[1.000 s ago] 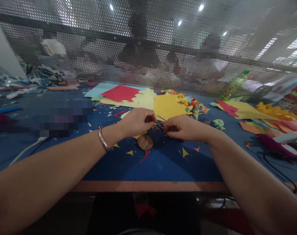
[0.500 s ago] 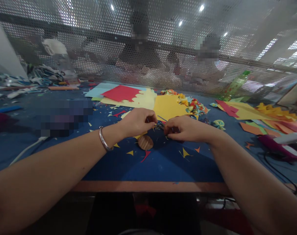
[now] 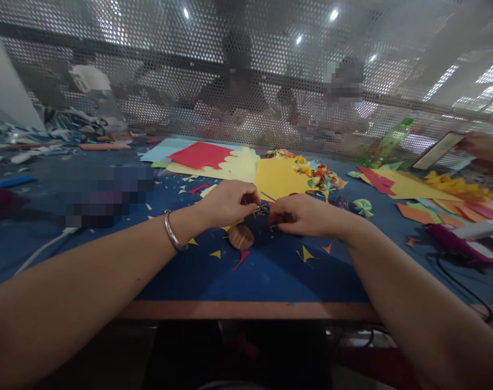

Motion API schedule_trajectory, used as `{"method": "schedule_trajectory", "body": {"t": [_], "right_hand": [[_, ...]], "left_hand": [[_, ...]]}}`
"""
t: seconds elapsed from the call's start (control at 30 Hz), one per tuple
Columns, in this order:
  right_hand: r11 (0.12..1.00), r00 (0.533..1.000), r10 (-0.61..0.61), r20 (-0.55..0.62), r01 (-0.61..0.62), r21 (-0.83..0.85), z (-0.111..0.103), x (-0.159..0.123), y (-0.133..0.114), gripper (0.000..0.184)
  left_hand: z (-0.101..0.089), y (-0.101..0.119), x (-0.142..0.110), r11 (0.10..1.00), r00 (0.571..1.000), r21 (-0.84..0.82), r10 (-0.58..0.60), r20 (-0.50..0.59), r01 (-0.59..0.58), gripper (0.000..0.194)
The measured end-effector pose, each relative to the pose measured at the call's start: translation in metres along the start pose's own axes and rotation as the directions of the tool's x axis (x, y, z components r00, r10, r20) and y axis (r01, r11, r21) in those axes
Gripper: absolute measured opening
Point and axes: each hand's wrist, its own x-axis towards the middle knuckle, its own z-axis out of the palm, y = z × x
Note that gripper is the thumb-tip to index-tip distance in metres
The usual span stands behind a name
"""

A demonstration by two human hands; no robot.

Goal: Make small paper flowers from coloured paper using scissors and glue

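Observation:
My left hand (image 3: pixel 232 203), with a silver bangle at its wrist, is closed in a pinch over the blue table. Its fingertips meet a small dark, wiry thing (image 3: pixel 263 208) that is too small to name. Facing it, my right hand (image 3: pixel 305 215) has curled fingers close to the other side of that thing; whatever they grip is hidden. A round, striped wooden disc (image 3: pixel 241 236) lies just below my left hand. Right behind both hands is a yellow paper sheet (image 3: pixel 277 176).
Paper scraps are strewn about the blue table (image 3: pixel 238 281). Folded paper pieces (image 3: pixel 325 176) pile up beyond my right hand. A clear bottle (image 3: pixel 106 105) stands back left, a green-capped bottle (image 3: pixel 390 143) back right. Another person's hand (image 3: pixel 484 147) holds a flat rectangular thing (image 3: pixel 439 150).
My right hand has shifted slightly and its fingers have changed their curl; my left hand stays in place. Another person's hand with a flat rectangular thing has come in at the right.

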Motion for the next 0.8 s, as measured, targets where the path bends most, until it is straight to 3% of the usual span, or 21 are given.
{"method": "schedule_trajectory", "body": {"t": [0.4, 0.8], "right_hand": [[1.0, 0.998, -0.005, -0.059, 0.004, -0.018, 0.0042, 0.0025, 0.0056, 0.013], [0.999, 1.0, 0.015, 0.003, -0.015, 0.051, -0.0013, -0.0032, -0.0019, 0.02]], "left_hand": [[0.0001, 0.0, -0.0002, 1.0, 1.0, 0.005, -0.018, 0.006, 0.018, 0.018], [-0.0013, -0.0004, 0.0003, 1.0, 1.0, 0.012, -0.01, 0.017, 0.01, 0.018]]}}
